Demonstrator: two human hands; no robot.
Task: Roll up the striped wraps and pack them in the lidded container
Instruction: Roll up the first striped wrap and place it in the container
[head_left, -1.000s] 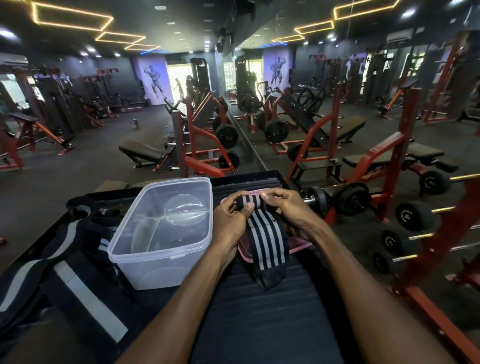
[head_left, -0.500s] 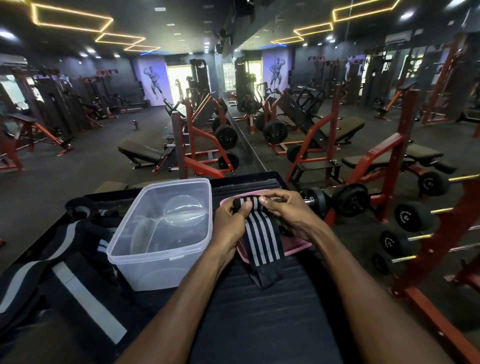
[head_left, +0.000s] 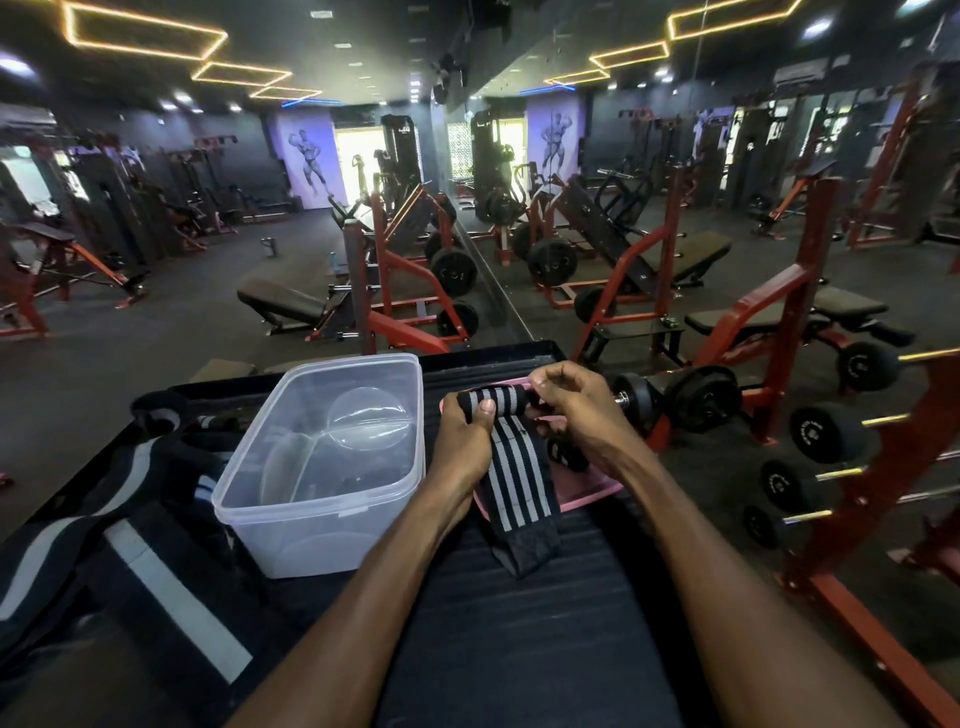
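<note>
container left of lid, wrap on lid

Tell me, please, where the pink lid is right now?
In the head view, the pink lid lies right of the clear container, beneath both hands and the striped wrap.

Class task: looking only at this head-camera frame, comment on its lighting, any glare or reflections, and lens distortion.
Head view: dim gym, lit by the ceiling's neon outlines and a blown-out bright doorway; the mirror wall doubles the equipment; wide-angle bending curves the frame edges; soft glare sits on the clear container; both hands and the striped wrap stay sharp.
</note>
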